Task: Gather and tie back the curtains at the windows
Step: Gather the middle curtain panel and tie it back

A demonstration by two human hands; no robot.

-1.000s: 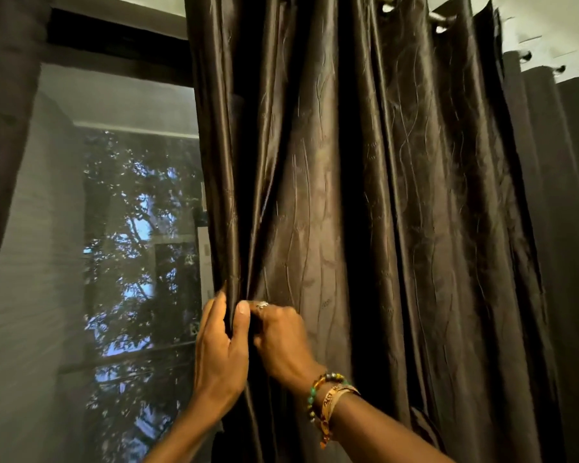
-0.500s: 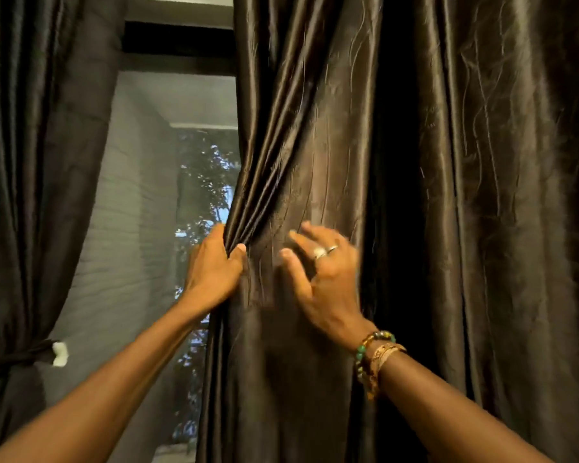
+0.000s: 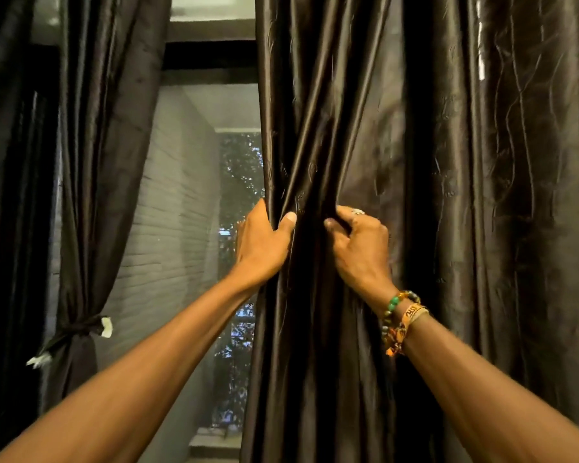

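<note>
a pale ledge (image 3: pixel 214 442) shows low down, just left of the dark hanging curtain (image 3: pixel 331 128).

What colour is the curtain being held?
Shiny dark brown; the curtain shows best in the head view.

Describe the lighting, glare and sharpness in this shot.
Head view: the glossy dark brown curtain shows bright sheen on its fold ridges and near-black shadow between them; a white glare streak marks its top right; the left hand and right hand gripping the folds are sharp; the foliage through the window is soft and speckled.
</note>
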